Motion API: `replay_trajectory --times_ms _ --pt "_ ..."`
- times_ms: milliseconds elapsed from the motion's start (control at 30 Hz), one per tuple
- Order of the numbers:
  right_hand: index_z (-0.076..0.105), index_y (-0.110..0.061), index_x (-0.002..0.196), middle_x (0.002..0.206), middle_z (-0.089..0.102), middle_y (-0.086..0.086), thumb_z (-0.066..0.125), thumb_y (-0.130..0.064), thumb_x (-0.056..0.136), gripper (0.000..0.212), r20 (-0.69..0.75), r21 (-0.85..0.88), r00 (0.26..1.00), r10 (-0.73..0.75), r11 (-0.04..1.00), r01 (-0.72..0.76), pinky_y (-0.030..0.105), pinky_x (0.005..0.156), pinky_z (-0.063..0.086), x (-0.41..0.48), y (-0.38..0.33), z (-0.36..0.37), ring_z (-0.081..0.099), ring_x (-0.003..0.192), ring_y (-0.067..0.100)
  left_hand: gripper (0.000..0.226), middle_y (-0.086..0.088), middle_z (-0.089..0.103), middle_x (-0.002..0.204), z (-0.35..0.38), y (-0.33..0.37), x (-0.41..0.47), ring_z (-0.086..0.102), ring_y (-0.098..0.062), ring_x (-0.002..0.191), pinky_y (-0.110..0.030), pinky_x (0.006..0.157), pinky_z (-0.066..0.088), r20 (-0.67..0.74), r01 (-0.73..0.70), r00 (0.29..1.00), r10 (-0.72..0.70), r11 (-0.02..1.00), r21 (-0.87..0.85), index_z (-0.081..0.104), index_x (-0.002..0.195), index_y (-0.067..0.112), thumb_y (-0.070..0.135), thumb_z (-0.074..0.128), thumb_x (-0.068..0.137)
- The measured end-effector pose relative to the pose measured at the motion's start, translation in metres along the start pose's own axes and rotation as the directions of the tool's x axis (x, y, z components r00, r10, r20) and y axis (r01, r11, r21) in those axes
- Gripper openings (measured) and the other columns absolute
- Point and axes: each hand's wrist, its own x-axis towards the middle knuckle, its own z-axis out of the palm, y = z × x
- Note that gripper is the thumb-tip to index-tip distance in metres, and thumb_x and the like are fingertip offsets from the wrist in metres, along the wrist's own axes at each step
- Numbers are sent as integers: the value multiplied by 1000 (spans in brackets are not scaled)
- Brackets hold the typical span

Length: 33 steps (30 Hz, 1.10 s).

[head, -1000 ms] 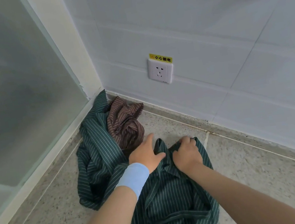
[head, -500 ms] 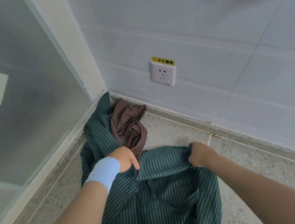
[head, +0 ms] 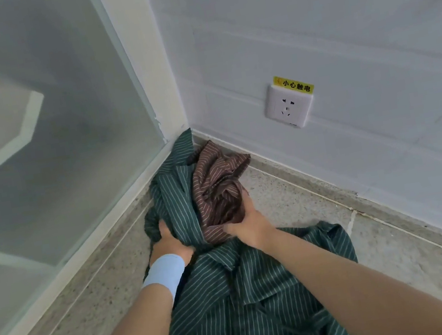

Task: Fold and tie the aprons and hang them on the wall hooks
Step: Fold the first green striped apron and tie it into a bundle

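A green striped apron point(head: 252, 293) lies spread on the speckled floor point(head: 76, 308), its far end bunched into the corner. On that bunched end sits a crumpled brown striped apron point(head: 218, 185). My left hand point(head: 168, 242), with a light blue wristband, grips a fold of the green cloth at the bundle's left side. My right hand point(head: 248, 222) grips the lower right of the brown apron, fingers curled round the cloth. No wall hook is in view.
A frosted glass panel point(head: 40, 124) in a white frame closes the left side. The white tiled wall point(head: 337, 31) on the right carries a power socket point(head: 288, 107) with a yellow warning label above it. Bare floor lies to the right of the aprons.
Both hands let go of the green apron's spread top edge and moved forward to the heap in the corner. The left now grips the green folds, the right the brown apron.
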Motion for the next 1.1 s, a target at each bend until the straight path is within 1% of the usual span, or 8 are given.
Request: replay_trajectory --times_ms 167,267,367,500,567,700,900,1100 --pt "21 -26 158 139 50 -3 89 -35 71 110 192 -14 980 59 998 -58 28 99 47 41 -17 19 54 118 18 32 -7 62 120 -18 18 32 60 -30 100 -38 88 51 -206 -317 936 287 940 -129 62 119 19 9 57 90" --pt "54 -20 142 121 66 -7 81 -20 80 68 42 58 995 -87 995 85 36 105 49 63 -46 21 62 107 11 33 -5 50 132 -52 47 42 54 -27 114 -28 97 39 -504 -559 758 413 810 -178 60 118 12 -2 57 88" --pt "20 -60 148 144 49 -1 72 -28 84 88 -89 35 971 -220 974 224 41 103 51 85 -74 14 60 119 19 62 -2 25 156 -73 64 48 39 -20 135 -27 107 34 -590 -679 617 521 731 -66 41 142 25 -1 60 89" --pt "-8 -52 152 148 46 6 67 -27 93 99 208 -233 972 -108 960 156 22 62 53 92 -74 -8 63 90 17 62 1 8 164 -68 55 55 37 -28 138 -41 104 44 -48 -398 899 436 857 328 33 148 41 16 49 94" --pt "-14 -52 151 139 58 9 65 -26 94 100 216 -341 973 -80 928 152 33 61 57 82 -65 -23 68 77 19 48 -6 25 156 -62 46 46 42 -31 129 -42 102 43 -96 -234 954 285 903 360 52 136 34 18 51 91" --pt "-8 -42 155 97 74 0 55 -32 97 86 46 -389 994 -103 914 113 24 54 50 46 -28 -44 68 64 18 9 -1 51 100 -29 34 18 52 -21 79 -31 63 42 -572 -521 633 521 834 183 59 87 17 9 55 86" --pt "53 -25 135 128 53 1 40 -20 91 46 -25 -885 997 71 463 -55 34 76 52 -2 40 -81 61 100 27 51 5 46 134 48 32 3 48 -24 123 -39 98 44 255 -684 721 644 601 414 45 135 33 41 61 87" --pt "63 -18 102 90 60 -1 43 -32 93 26 3 -977 992 123 211 -23 30 58 44 -23 63 -99 58 74 21 29 0 65 122 43 18 16 61 -17 103 -30 91 49 170 -585 802 573 811 23 62 119 26 11 61 94"
